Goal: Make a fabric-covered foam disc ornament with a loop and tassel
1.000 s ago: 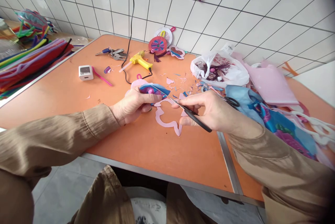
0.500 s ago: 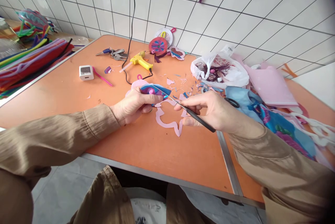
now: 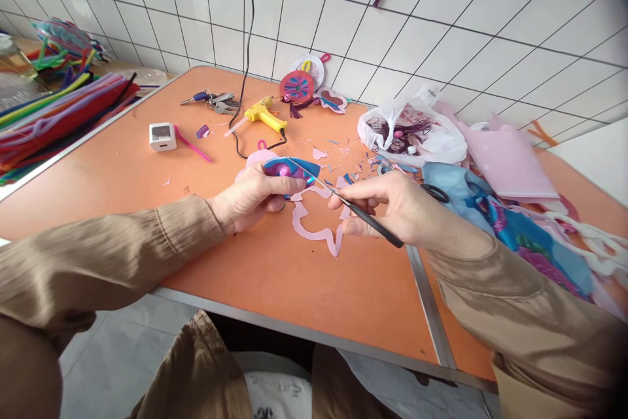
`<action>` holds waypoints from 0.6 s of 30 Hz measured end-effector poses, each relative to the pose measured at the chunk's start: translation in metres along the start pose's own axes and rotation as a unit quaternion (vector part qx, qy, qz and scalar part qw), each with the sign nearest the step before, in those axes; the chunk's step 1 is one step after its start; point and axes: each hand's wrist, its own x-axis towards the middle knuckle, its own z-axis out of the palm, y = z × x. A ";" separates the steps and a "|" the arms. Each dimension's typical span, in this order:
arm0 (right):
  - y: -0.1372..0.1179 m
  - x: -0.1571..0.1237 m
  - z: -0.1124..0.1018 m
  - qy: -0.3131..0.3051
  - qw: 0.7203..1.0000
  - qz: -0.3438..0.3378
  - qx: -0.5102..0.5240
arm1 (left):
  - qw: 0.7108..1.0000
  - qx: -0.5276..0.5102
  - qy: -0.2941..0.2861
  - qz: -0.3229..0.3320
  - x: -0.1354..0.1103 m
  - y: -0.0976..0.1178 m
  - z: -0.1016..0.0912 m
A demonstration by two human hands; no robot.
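Note:
My left hand (image 3: 252, 195) pinches a pink and blue craft piece (image 3: 289, 167), thumb on top, with a small pink loop at its upper edge. Fingers cover part of the piece. A pair of black-handled scissors (image 3: 366, 215) is gripped in my right hand (image 3: 392, 206). Their thin blades lie across the blue part of the piece, pointing up and left; whether the blades are apart I cannot tell. Beneath and between the hands, a pink cut-out outline (image 3: 314, 234) lies on the orange table (image 3: 294, 295).
Behind the hands are a yellow glue gun (image 3: 266, 117) with its cord, keys (image 3: 223, 102), a white adapter (image 3: 162, 136) and round ornaments (image 3: 297, 85). Scraps lie beyond the scissors. A white plastic bag (image 3: 441, 144) and blue fabric (image 3: 544, 249) lie right; pipe cleaners (image 3: 63, 112) left.

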 end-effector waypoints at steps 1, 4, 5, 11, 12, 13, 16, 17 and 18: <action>0.000 0.000 0.000 -0.002 1.000 0.001 0.001 | 1.000 0.001 0.000 -0.001 0.000 0.000 0.000; 0.002 0.000 -0.001 -0.006 1.000 -0.004 0.006 | 1.000 0.005 0.000 -0.004 0.000 0.000 0.001; 0.003 0.000 -0.001 -0.007 1.000 -0.006 0.009 | 1.000 0.005 0.000 -0.004 0.000 0.000 0.001; 0.006 0.001 -0.001 -0.006 1.000 -0.014 0.010 | 1.000 0.005 -0.001 -0.005 0.000 0.000 0.001; 0.006 0.001 -0.001 -0.003 1.000 -0.014 0.008 | 1.000 0.005 -0.002 -0.005 0.000 0.000 0.000; 0.007 0.001 -0.001 0.000 1.000 -0.015 0.006 | 1.000 0.005 -0.003 -0.003 0.000 0.000 0.000; 0.007 0.001 -0.001 0.011 1.000 -0.014 0.000 | 1.000 0.005 -0.009 0.001 0.001 0.000 -0.001; 0.006 0.001 -0.001 0.012 1.000 -0.012 -0.002 | 1.000 0.005 -0.011 0.001 0.001 0.000 -0.001; 0.006 0.001 -0.001 0.011 1.000 -0.011 -0.004 | 1.000 0.005 -0.011 0.001 0.001 0.000 -0.001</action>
